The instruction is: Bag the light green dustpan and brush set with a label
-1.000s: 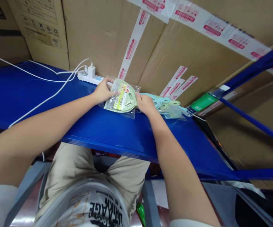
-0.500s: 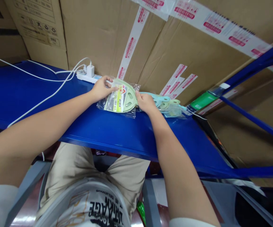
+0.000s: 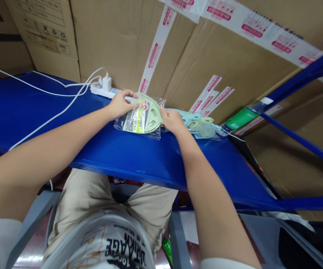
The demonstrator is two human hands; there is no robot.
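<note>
A pale green dustpan (image 3: 152,118) in a clear plastic bag (image 3: 120,124) lies on the blue shelf, flat side up. A yellow and white label (image 3: 139,121) covers part of it, and grey bristle-like lines show beside the label. My left hand (image 3: 122,104) pinches the left edge by the label with thumb and fingers. My right hand (image 3: 172,120) is closed round the narrow right end, which it hides. Just right of that hand, several light blue and green bagged pieces with looped handles (image 3: 196,121) lie in a pile.
A white power strip (image 3: 102,92) with a plugged-in charger and white cables (image 3: 66,110) is at the back left. Tall cardboard boxes (image 3: 116,41) stand behind the blue shelf (image 3: 113,149). A green-labelled bottle (image 3: 241,118) leans by the blue frame at right.
My left fingers have shifted slightly at the dustpan's upper left edge, and the label shows at a slightly different angle. My right hand has stayed in place.
</note>
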